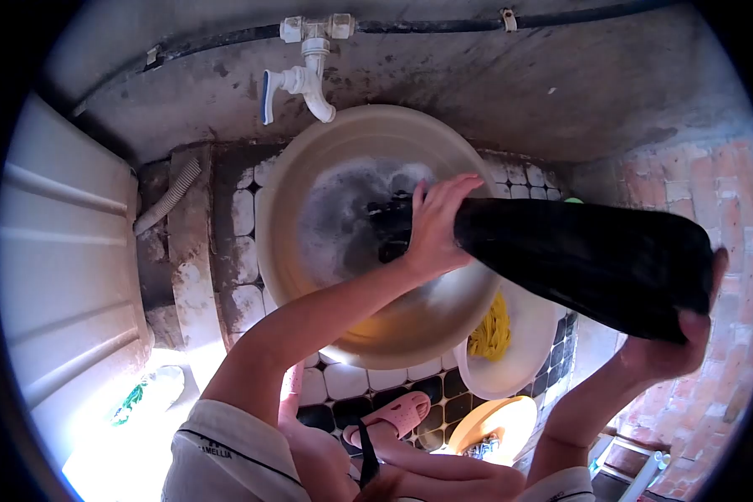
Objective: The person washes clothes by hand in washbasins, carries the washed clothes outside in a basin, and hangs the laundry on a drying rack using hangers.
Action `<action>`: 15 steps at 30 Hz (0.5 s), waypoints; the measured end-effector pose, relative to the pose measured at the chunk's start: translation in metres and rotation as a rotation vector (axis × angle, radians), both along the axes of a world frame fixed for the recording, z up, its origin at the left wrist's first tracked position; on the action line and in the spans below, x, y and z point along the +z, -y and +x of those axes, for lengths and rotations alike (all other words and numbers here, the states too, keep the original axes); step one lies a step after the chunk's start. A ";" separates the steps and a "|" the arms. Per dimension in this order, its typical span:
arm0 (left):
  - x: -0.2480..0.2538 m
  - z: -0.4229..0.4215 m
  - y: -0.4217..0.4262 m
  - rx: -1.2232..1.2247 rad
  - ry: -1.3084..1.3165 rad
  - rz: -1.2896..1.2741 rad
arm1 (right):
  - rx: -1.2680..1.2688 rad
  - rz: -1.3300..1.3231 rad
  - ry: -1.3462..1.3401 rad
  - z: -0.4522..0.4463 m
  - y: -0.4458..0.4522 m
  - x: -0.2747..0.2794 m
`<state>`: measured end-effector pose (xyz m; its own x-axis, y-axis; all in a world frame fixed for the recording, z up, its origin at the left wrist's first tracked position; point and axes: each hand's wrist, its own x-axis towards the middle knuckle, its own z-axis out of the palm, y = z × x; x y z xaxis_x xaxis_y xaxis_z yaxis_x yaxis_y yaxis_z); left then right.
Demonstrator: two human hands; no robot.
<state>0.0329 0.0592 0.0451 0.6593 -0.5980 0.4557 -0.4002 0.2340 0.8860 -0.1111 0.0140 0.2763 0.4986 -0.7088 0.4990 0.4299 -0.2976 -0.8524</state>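
Observation:
A long piece of black cloth [586, 255], apparently a garment, stretches from a large beige basin [278, 251] out to the right. My left hand [437, 234] is closed round it above the basin's right side, thumb and fingers upward. The cloth's lower end hangs in the grey soapy water [330, 226], partly hidden by foam. At the far right, my right hand [682, 343] grips the other end, its fingers partly behind the fabric. Between the two hands the cloth is spread wide and held above the rim.
A white tap [309, 79] juts from the wall behind the basin. Below right stand a white basin [519, 368] with yellow cloth [491, 330] and an orange basin [510, 418]. A white ridged panel [75, 251] borders the left; a brick wall [728, 351] is at right.

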 end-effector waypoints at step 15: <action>0.026 -0.018 0.022 0.058 -0.237 0.087 | -0.244 1.312 -0.108 -0.006 -0.016 -0.329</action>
<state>0.0153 0.0376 0.0715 0.7760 -0.5860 0.2335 -0.1900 0.1357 0.9723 -0.1171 0.0298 -0.0528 0.2854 -0.7059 -0.6483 0.3960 0.7028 -0.5909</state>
